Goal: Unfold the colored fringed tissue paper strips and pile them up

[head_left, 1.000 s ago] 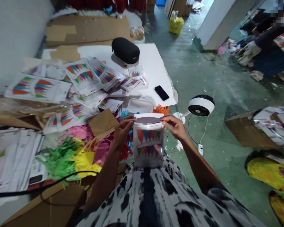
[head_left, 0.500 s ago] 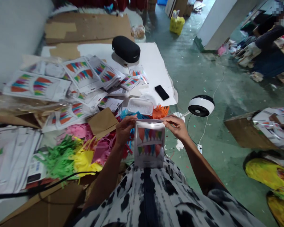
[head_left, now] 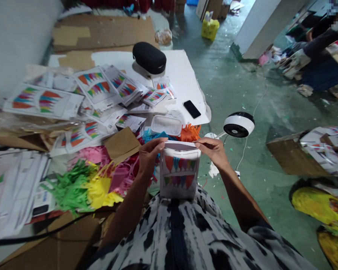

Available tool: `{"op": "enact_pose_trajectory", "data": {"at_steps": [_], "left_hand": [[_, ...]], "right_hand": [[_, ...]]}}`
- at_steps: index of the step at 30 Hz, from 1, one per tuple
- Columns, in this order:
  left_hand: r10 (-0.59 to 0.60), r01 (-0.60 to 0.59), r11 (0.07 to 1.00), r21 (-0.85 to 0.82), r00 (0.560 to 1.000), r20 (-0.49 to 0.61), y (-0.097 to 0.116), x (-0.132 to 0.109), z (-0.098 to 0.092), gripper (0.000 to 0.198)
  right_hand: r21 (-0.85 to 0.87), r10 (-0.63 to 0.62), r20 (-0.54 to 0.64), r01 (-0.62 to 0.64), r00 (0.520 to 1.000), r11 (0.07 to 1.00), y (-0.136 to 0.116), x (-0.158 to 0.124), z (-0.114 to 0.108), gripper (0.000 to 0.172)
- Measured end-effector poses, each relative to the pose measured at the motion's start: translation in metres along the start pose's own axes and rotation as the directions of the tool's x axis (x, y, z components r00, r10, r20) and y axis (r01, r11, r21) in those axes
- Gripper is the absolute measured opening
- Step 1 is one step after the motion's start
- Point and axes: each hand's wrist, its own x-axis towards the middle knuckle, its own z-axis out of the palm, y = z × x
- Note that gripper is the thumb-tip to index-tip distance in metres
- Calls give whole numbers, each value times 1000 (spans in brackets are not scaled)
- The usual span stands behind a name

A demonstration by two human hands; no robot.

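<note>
Left hand (head_left: 150, 157) closed in a firm pinch, thumb and fingers on the top edge of a printed bunting pack (head_left: 179, 180); right hand (head_left: 213, 150) pinching the opposite end of that edge. Pack upright, lower edge against a black-and-white patterned shirt (head_left: 180, 232). Wide, level grip: good for keeping the pack square and its top band free of buckling.

Just beyond the pack, a clear plastic tub (head_left: 166, 125) and orange paper fringe (head_left: 190, 133). Left of the pack, a kraft paper sheet (head_left: 122, 145) and green paper fringe (head_left: 70, 183). Right of it, a white desk fan (head_left: 239, 125). Well beyond it, scattered bunting cards (head_left: 95, 88) and a black phone (head_left: 192, 109).
</note>
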Motion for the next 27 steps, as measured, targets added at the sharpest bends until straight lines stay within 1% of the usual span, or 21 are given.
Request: {"op": "enact_pose_trajectory", "data": {"at_steps": [6,9,11,14,18,20,23,25,27], "left_hand": [[3,-3,1000,2,1000,2,-2,-4,1,23],[-19,19,999,-37,1000,-6,-7,-6,1,24],[-29,28,998,-63,999,-14,-11,-7,1,25],[-42,43,996,-79,999,8,-14,-11,3,27],[-55,57,995,-85,998,22,-9,-15,6,32],[-86,88,990,-107,996,22,-3,-17,6,39],[-170,175,974,-142,984,51,6,-17,5,47],[-234,245,960,-133,968,94,12,-15,1,44],[-298,312,945,-94,944,143,18,-10,-3,33]], "right_hand": [[-3,93,-2,-93,996,996,-2,0,-2,29],[-18,104,11,-104,994,994,-3,1,-2,32],[-30,98,9,-98,995,995,-5,0,-1,34],[-42,64,15,-64,998,997,-9,-4,-2,34],[-95,3,73,4,997,996,-13,-8,-8,31],[-119,-7,109,20,994,993,-15,-9,-12,31],[-135,12,147,8,989,991,-18,-11,-16,32],[-133,23,150,-2,988,991,-19,-11,-17,33],[-125,13,143,5,990,992,-19,-12,-17,32]]}}
